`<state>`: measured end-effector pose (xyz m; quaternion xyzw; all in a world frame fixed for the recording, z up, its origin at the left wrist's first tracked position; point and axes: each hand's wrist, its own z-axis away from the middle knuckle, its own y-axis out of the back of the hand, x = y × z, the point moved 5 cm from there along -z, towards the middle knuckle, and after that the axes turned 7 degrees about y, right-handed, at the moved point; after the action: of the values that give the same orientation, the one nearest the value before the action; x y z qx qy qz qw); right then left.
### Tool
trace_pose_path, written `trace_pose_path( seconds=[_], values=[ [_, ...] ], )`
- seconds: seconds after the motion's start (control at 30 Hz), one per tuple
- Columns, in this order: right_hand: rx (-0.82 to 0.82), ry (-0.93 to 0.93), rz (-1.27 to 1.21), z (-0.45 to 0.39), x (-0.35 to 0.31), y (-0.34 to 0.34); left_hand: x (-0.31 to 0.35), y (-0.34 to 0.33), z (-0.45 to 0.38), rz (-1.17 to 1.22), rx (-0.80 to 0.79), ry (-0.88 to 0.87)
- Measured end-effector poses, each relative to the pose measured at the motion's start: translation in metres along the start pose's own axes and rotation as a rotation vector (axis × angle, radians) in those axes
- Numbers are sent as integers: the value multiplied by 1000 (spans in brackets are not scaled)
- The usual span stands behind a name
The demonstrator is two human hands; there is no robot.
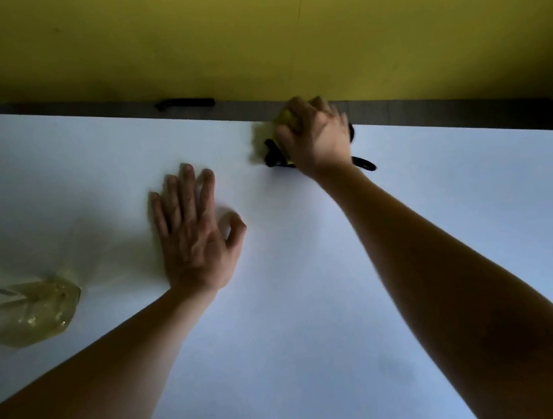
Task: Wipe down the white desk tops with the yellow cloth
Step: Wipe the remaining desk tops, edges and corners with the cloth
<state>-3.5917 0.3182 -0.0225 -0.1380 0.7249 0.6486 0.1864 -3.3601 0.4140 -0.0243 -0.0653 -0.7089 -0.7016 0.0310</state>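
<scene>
Near us the left hand (pixel 195 232) lay flat on the white desk (pixel 312 291), fingers spread, holding nothing, likely bracing our reach. A crumpled clear bag (pixel 35 311) sat off left. Farther out, the right hand (pixel 316 135) had its grip curled around the yellow cloth (pixel 287 118), bunched and blurred, at the desk's far edge beside a black cord (pixel 364 163).

A plain white desk top (pixel 312 291), tinged bluish in the dim light and without pattern, was seen below a flat, unpatterned mustard-yellow wall panel (pixel 248 33), the two being separated by a dark grey-brown strip (pixel 84 105). A yellow cloth (pixel 287 120) was shown beneath the right hand (pixel 316 135), beside a black item (pixel 274 156). At the left edge, a translucent, yellowish crumpled bag (pixel 35 311) with glossy highlights was recorded.
</scene>
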Motion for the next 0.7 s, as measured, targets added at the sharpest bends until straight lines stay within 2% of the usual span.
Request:
trace_pose_path(
  seconds=[0.17,0.27,0.37,0.43,0.53,0.7],
  values=[
    [58,-76,6,28,106,63,3,1,3,-2,30,-5],
    [80,-127,10,34,142,83,11,3,4,-8,86,-44],
    [67,-133,35,30,142,82,38,6,16,59,112,-113],
    [48,-86,42,31,138,80,77,3,36,163,45,-220],
    [-65,85,3,28,110,66,151,-10,71,221,-82,-418],
    [-205,262,-82,5,49,33,206,-21,77,227,-57,-257]
  ],
)
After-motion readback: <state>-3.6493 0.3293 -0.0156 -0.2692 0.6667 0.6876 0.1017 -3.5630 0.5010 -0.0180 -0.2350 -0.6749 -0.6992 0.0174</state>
